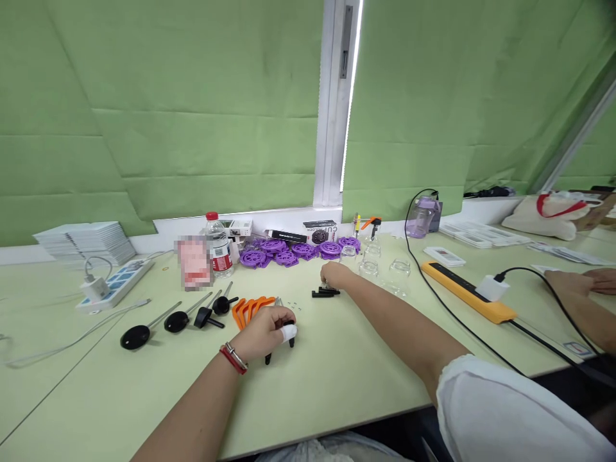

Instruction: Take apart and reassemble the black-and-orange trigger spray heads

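Note:
My left hand, with white tape on one finger, is closed on a small black part mostly hidden by the fingers; another black end shows beneath the palm. My right hand reaches farther out, just behind several black bars lying on the table. Its fingertips are bent together, and whatever they hold is hidden. Beside my left hand lie orange angled handles in a row. Tiny screws are scattered between the two hands.
Black discs with metal rods lie at left. Purple slotted parts are piled at the back near a water bottle. Glass jars stand beyond my right arm. A yellow power strip, cables and another person's hands are at right.

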Demonstrator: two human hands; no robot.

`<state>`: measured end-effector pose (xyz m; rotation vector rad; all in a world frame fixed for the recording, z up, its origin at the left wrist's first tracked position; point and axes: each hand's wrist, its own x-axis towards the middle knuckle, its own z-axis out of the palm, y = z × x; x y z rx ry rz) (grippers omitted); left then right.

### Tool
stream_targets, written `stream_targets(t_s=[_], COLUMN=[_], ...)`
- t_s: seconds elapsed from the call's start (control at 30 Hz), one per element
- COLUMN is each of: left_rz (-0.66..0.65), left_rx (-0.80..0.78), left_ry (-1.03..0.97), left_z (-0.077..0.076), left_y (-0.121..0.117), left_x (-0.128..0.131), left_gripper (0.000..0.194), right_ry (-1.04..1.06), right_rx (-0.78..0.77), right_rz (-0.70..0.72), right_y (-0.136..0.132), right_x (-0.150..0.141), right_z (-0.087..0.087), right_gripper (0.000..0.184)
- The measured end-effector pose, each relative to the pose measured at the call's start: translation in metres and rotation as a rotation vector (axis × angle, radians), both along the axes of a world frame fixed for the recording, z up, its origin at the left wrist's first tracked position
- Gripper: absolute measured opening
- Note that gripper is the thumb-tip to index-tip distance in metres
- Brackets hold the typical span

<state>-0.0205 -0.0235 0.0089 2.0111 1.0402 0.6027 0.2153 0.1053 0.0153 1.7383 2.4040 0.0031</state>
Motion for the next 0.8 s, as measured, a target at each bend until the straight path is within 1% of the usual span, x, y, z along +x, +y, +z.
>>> stream_targets(t_s=[0.13, 0.33, 0.47, 0.57, 0.63, 0.7, 0.8], left_rz=[-0.002, -0.009, -0.006, 0.001, -0.001, 0.0, 0.004], left_rx=[-0.004, 0.004, 0.003, -0.023, -0.037, -0.045, -0.045], left_ry=[0.001, 0.012, 0.002, 0.003, 0.001, -0.002, -0.006], left_z=[-0.001, -0.002, -0.003, -0.004, -0.005, -0.006, -0.006], left_y=[0.0, 0.0, 0.001, 0.002, 0.002, 0.003, 0.003], left_x=[0.0, 0.0, -0.001, -0.001, 0.0, 0.0, 0.0], left_gripper=[0.02, 0.023, 0.022, 0.022, 0.022, 0.022, 0.022], right_ry=[-0.048, -0.06, -0.044, -0.02, 0.02, 0.109, 0.357], right_rx=[-0.014, -0.034, -0.078, -0.158, -0.209, -0.252, -0.328], right_rz=[-0.034, -0.078, -0.102, -0.111, -0.106, -0.101, -0.128], right_y=[-0.008, -0.026, -0.045, -0.063, -0.076, -0.087, -0.097], right_x=[0.002, 0.005, 0.009, 0.013, 0.014, 0.013, 0.003], right_z=[0.0, -0.001, 0.006, 0.013, 0.016, 0.016, 0.013], right_gripper=[0.03, 0.03, 0.027, 0.023, 0.02, 0.018, 0.018])
